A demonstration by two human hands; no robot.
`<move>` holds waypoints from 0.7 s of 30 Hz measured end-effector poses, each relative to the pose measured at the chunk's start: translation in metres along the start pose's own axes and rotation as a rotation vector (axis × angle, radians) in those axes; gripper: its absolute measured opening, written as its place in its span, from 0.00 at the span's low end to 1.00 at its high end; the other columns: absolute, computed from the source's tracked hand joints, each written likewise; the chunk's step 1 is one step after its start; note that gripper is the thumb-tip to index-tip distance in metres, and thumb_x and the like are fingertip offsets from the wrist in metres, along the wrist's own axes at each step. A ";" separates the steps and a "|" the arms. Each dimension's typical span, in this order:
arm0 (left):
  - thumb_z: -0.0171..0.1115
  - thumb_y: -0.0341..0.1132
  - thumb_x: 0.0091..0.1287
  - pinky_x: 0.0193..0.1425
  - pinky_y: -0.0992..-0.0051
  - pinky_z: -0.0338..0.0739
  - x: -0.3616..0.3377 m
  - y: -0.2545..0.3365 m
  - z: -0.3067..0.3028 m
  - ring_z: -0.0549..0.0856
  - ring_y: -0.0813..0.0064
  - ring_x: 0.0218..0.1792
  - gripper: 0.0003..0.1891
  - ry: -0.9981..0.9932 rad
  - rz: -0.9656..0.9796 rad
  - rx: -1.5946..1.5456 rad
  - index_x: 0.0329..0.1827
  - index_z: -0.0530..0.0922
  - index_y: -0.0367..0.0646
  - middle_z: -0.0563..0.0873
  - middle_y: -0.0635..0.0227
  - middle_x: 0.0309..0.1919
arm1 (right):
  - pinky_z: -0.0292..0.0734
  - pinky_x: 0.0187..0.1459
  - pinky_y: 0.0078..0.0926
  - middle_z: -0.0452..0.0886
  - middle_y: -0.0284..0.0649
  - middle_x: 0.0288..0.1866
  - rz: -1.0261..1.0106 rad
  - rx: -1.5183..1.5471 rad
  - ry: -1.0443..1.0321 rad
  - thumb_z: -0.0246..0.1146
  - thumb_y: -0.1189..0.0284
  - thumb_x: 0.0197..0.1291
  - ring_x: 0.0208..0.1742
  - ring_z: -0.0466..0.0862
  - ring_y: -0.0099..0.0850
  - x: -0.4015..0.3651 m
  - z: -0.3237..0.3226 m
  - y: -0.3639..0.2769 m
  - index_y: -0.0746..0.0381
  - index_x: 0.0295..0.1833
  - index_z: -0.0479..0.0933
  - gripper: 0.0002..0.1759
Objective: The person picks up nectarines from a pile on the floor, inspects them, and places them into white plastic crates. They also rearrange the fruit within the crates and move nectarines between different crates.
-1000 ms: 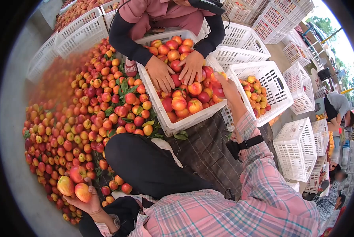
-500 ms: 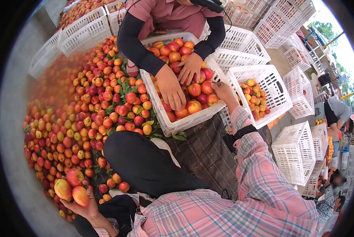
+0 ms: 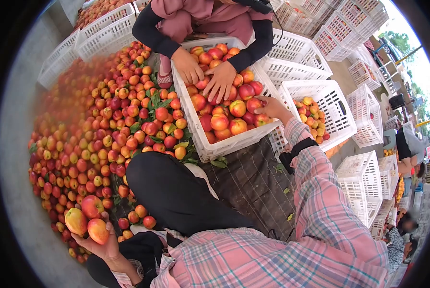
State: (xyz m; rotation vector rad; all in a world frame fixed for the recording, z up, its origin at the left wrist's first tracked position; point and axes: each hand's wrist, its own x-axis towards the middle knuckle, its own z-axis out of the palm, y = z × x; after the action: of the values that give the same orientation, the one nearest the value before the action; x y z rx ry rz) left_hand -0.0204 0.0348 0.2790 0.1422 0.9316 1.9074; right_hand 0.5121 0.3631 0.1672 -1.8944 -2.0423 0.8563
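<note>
My left hand (image 3: 102, 245) is low at the left, palm up, holding nectarines (image 3: 86, 221) above the edge of the fruit pile. My right hand (image 3: 271, 108) reaches out in a plaid sleeve and rests on the fruit at the right side of a white crate (image 3: 210, 150) filled with red-orange nectarines. Whether its fingers hold a fruit cannot be seen. Across the crate, another person's two hands (image 3: 204, 73) press on the fruit at the far end.
A big heap of loose nectarines (image 3: 95, 129) with leaves covers the floor at left. A second crate (image 3: 340, 120) at right holds smaller yellow-red fruit. Empty white crates (image 3: 359, 187) stand stacked around. My dark-trousered knee (image 3: 176, 192) lies in the middle. Other people are at far right.
My right hand has gone from holding a fruit over the crate's right edge to resting on the fruit inside. The other person's hands pulled back toward the far end. My left hand barely moved.
</note>
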 end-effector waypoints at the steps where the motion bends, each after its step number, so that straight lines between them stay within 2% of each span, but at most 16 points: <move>1: 0.58 0.62 0.59 0.34 0.71 0.79 -0.001 0.000 0.000 0.75 0.57 0.49 0.37 0.006 -0.027 -0.026 0.69 0.63 0.56 0.72 0.63 0.57 | 0.73 0.55 0.39 0.81 0.52 0.49 0.002 -0.085 -0.020 0.71 0.57 0.48 0.53 0.80 0.45 0.002 -0.004 -0.002 0.54 0.63 0.72 0.35; 3: 0.59 0.62 0.59 0.34 0.70 0.79 -0.003 0.001 -0.001 0.75 0.56 0.50 0.37 0.013 -0.057 -0.049 0.68 0.64 0.56 0.73 0.63 0.56 | 0.73 0.54 0.39 0.81 0.52 0.49 0.008 -0.168 -0.043 0.71 0.57 0.49 0.52 0.80 0.45 0.001 -0.001 -0.005 0.54 0.64 0.71 0.35; 5: 0.60 0.62 0.58 0.35 0.69 0.81 -0.005 0.001 0.001 0.75 0.57 0.50 0.37 0.042 -0.043 -0.041 0.67 0.65 0.54 0.73 0.62 0.56 | 0.73 0.52 0.41 0.82 0.51 0.48 0.015 -0.236 0.088 0.69 0.59 0.52 0.51 0.81 0.46 0.002 0.010 -0.009 0.52 0.65 0.71 0.33; 6: 0.60 0.62 0.58 0.35 0.69 0.81 -0.005 0.002 0.001 0.75 0.57 0.50 0.37 0.040 -0.045 -0.043 0.67 0.65 0.54 0.73 0.62 0.56 | 0.73 0.52 0.41 0.82 0.51 0.48 0.016 -0.238 0.091 0.69 0.59 0.52 0.51 0.81 0.46 0.000 0.014 -0.015 0.52 0.65 0.71 0.33; 9: 0.59 0.63 0.58 0.36 0.68 0.80 -0.006 0.006 0.001 0.75 0.58 0.50 0.38 0.041 -0.014 0.000 0.67 0.65 0.51 0.74 0.59 0.54 | 0.75 0.46 0.41 0.84 0.48 0.41 0.044 -0.281 0.192 0.67 0.62 0.54 0.44 0.83 0.46 -0.013 0.014 -0.024 0.48 0.64 0.71 0.30; 10: 0.59 0.63 0.58 0.36 0.68 0.80 -0.006 0.008 -0.002 0.75 0.58 0.50 0.38 0.039 -0.017 -0.004 0.67 0.65 0.51 0.74 0.59 0.54 | 0.75 0.46 0.41 0.84 0.48 0.41 0.045 -0.285 0.196 0.67 0.62 0.54 0.44 0.83 0.46 -0.014 0.009 -0.021 0.48 0.64 0.71 0.30; 12: 0.61 0.57 0.61 0.40 0.67 0.77 -0.009 0.012 -0.006 0.71 0.53 0.53 0.34 0.019 0.017 -0.005 0.67 0.65 0.53 0.68 0.60 0.62 | 0.76 0.45 0.39 0.84 0.47 0.39 0.077 -0.167 0.214 0.67 0.65 0.53 0.42 0.83 0.44 -0.015 -0.009 -0.012 0.49 0.64 0.71 0.30; 14: 0.61 0.57 0.61 0.41 0.67 0.77 -0.012 0.013 -0.006 0.71 0.53 0.53 0.35 -0.013 -0.019 -0.033 0.68 0.64 0.53 0.68 0.60 0.62 | 0.77 0.44 0.37 0.84 0.45 0.38 0.136 -0.117 0.272 0.66 0.67 0.51 0.41 0.84 0.42 -0.013 -0.021 -0.006 0.52 0.61 0.74 0.28; 16: 0.60 0.60 0.59 0.38 0.70 0.79 -0.011 0.012 -0.006 0.74 0.57 0.50 0.37 0.037 0.023 0.017 0.67 0.65 0.52 0.72 0.61 0.57 | 0.77 0.44 0.38 0.84 0.43 0.37 0.087 -0.301 0.358 0.66 0.68 0.51 0.40 0.84 0.42 -0.016 -0.030 -0.010 0.54 0.56 0.77 0.24; 17: 0.60 0.60 0.59 0.38 0.70 0.79 -0.009 0.010 -0.007 0.74 0.57 0.50 0.37 0.033 0.019 0.017 0.67 0.65 0.52 0.72 0.61 0.57 | 0.76 0.47 0.36 0.84 0.42 0.40 0.104 -0.369 0.344 0.66 0.68 0.50 0.44 0.82 0.41 -0.017 -0.029 -0.014 0.55 0.53 0.79 0.22; 18: 0.60 0.60 0.59 0.38 0.70 0.79 -0.007 0.008 -0.008 0.74 0.56 0.51 0.37 0.077 0.007 0.000 0.67 0.65 0.52 0.72 0.61 0.58 | 0.76 0.47 0.36 0.84 0.42 0.40 0.106 -0.370 0.346 0.66 0.68 0.50 0.44 0.82 0.41 -0.016 -0.027 -0.013 0.55 0.53 0.79 0.22; 20: 0.60 0.60 0.59 0.38 0.69 0.79 -0.007 0.006 -0.011 0.74 0.56 0.51 0.36 0.124 0.000 -0.017 0.67 0.65 0.52 0.72 0.62 0.58 | 0.75 0.52 0.33 0.82 0.43 0.43 -0.060 -0.617 0.319 0.66 0.68 0.49 0.50 0.79 0.41 -0.010 -0.018 -0.006 0.53 0.53 0.80 0.21; 21: 0.61 0.60 0.59 0.38 0.69 0.80 -0.007 0.004 -0.008 0.74 0.55 0.51 0.36 0.105 -0.013 -0.014 0.67 0.66 0.52 0.72 0.62 0.58 | 0.69 0.59 0.37 0.80 0.39 0.49 -0.032 -0.715 0.180 0.66 0.68 0.49 0.57 0.74 0.39 -0.001 -0.016 -0.004 0.49 0.55 0.79 0.23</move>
State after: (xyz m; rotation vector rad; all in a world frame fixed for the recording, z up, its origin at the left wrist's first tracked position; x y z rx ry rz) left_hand -0.0235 0.0234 0.2781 0.0274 0.9865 1.9243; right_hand 0.5172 0.3659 0.1827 -2.1383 -2.4460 -0.0960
